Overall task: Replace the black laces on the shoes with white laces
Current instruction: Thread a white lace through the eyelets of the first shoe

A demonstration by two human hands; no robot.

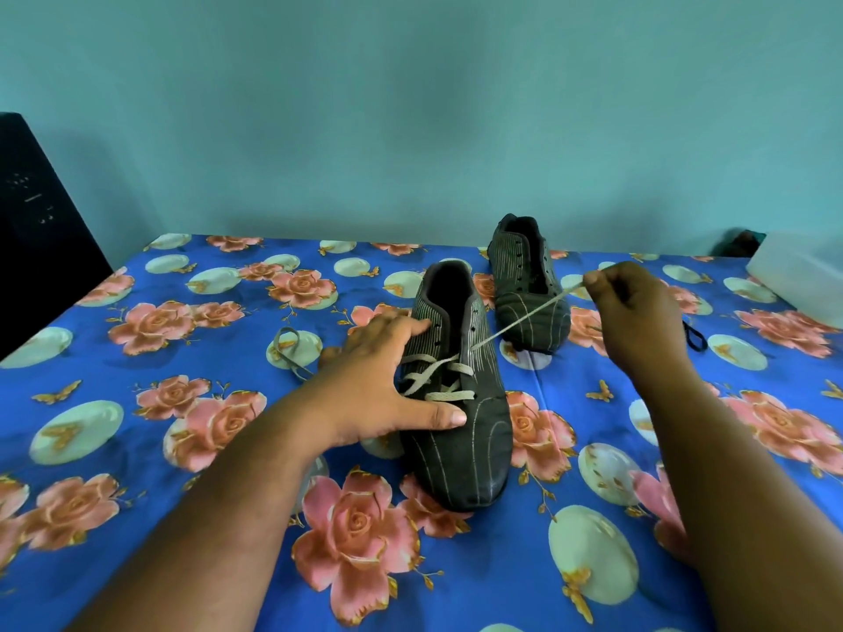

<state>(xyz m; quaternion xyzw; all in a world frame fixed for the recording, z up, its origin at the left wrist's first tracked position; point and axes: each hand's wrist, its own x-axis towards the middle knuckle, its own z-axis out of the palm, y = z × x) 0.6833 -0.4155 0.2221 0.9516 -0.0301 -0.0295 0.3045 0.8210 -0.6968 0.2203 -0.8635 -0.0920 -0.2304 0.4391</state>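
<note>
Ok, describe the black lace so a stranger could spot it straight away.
Start at the floral blue cloth and go to its right side, just past the right hand. The black lace lies there as a small dark loop, partly hidden behind the wrist. Unlike the white lace, it is dark and slack on the cloth.

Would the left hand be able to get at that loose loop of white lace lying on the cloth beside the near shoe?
Probably yes. The left hand rests on the near shoe, and the lace loop lies on open cloth just to its left, with nothing between them.
</note>
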